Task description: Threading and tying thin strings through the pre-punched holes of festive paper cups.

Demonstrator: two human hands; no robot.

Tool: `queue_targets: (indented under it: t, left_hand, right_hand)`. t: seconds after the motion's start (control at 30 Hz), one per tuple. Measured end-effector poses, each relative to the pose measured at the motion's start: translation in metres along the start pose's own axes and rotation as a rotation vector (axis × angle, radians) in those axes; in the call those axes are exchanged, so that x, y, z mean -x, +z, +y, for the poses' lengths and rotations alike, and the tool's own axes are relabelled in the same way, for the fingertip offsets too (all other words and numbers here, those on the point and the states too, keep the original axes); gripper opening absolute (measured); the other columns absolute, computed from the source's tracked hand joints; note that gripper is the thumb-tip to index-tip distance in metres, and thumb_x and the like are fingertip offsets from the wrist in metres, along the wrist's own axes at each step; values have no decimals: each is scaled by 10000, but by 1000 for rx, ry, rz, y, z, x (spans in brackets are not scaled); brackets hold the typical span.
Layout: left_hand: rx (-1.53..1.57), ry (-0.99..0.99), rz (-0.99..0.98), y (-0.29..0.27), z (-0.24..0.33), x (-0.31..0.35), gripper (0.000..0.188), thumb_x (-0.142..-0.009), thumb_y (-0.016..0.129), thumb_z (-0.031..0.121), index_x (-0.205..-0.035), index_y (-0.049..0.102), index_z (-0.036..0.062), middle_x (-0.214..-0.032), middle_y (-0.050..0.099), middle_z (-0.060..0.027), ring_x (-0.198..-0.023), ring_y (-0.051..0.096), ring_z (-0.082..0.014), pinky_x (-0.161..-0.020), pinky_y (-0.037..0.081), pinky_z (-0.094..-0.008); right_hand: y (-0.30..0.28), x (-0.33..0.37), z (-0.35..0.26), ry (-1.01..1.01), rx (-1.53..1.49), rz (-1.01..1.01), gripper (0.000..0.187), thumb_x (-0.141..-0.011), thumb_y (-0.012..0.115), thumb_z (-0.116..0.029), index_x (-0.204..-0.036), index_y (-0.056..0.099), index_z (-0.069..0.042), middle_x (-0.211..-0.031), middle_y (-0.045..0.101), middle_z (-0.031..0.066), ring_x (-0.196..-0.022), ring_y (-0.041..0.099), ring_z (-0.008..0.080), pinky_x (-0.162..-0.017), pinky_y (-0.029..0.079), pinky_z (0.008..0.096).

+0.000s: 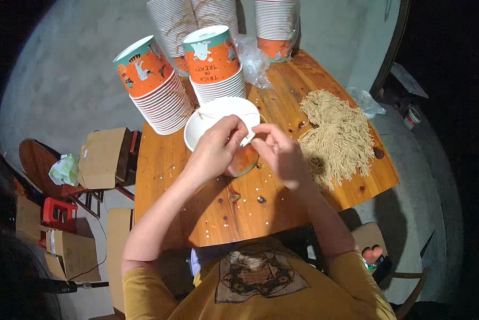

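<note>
The wooden counter (159,160) spread beneath a single paper bucket (196,133). Beyond the bucket, tall stacks of nested buckets (275,26) rose toward the counter's far end, partly wrapped in clear plastic. Two shorter stacks stood closer to it, an upright one (216,66) just behind and a leaning one (153,85) behind and to the left, both upside down, with orange and teal sides. To the right of the bucket lay a heap of tan cords (338,138). The bucket itself was at the counter's middle, its white mouth tipped upward. Well behind it sat a crumpled plastic bag (254,61). The left hand (218,144) pinched the bucket's near rim; the right hand (284,154) bent its thumb and forefinger to that same edge, though whether they gripped anything could not be told. A thin strand (200,114) showed across the bucket's mouth. Tiny white specks (257,189) dotted the wood in front of it.
</note>
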State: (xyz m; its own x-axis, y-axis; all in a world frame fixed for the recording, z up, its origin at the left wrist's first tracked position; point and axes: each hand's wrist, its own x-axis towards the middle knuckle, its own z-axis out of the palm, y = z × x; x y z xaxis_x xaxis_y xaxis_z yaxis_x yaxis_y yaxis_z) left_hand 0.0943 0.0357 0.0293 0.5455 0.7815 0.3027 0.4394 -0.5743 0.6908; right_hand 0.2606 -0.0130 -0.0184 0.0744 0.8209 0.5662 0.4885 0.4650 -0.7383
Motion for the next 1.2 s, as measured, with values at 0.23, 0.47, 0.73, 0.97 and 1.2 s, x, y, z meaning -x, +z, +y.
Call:
queue_targets:
  t: [0.23,0.47,0.73,0.97,1.2]
  left_hand:
    - [23,106,208,2,-1,14,111,-943,505,75,-1017,547,3,-838,562,-49,-759,542,-107,-695,459,-257]
    - [-455,183,347,43,-7,129,264,-801,627,52,-1062,584,41,-1002,539,-161,-952,534,-336,-819,424,-425]
    - [-445,-80,457,69,-43,176,297,-840,619,104,-1121,564,25,-1224,503,-158,-1235,429,-368,-1000,364,-459]
    - [-476,-15,466,72,-46,173,253,-842,609,105,-1081,576,28,-1166,535,-156,-1183,484,-339,-957,403,-447]
    - [-460,8,483,70,-43,176,221,-843,601,93,-1049,576,16,-1119,562,-145,-1149,506,-340,-935,413,-436]
  right_hand:
    - [12,-2,9,92,-223,-110,138,-873,612,-137,-849,601,-2,-573,491,44,-499,448,112,-476,362,282]
    - [37,11,28,-6,-117,191,137,-865,636,-124,-820,582,-7,-683,596,78,-548,532,130,-506,415,277]
    - [43,12,22,-34,-163,204,118,-900,587,-115,-861,585,-4,-745,615,97,-601,559,150,-557,437,277]
    - [38,12,23,20,-270,145,160,-936,544,-144,-916,601,4,-771,594,62,-663,509,91,-604,424,248]
    - [42,12,27,-38,-233,191,175,-950,531,-155,-942,604,4,-779,607,28,-698,508,68,-628,426,232]
